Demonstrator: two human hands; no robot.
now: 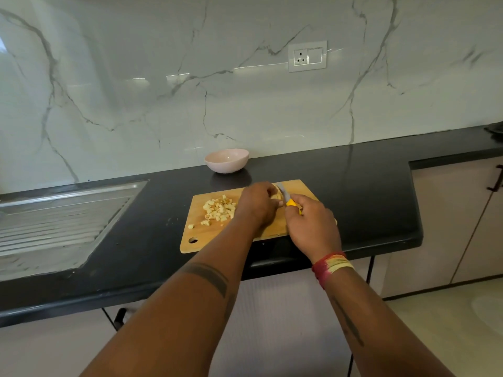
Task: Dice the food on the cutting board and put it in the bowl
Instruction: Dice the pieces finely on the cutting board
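Marble wall behind, black table [353,186] in front with a wooden cutting board [201,235] on it. Right hand [313,227] was wrapped around a yellow-handled knife [288,200], blade pointing away over the board. Left hand [257,205] sat just left of the blade, fingers curled down on the uncut food [277,194]. Diced cubes [217,209] were piled just left of that hand. Pink bowl [227,160] stood beyond both hands, off the board.

Bare countertop [340,186] lies between the cutting board [206,235] and the bowl [226,160].
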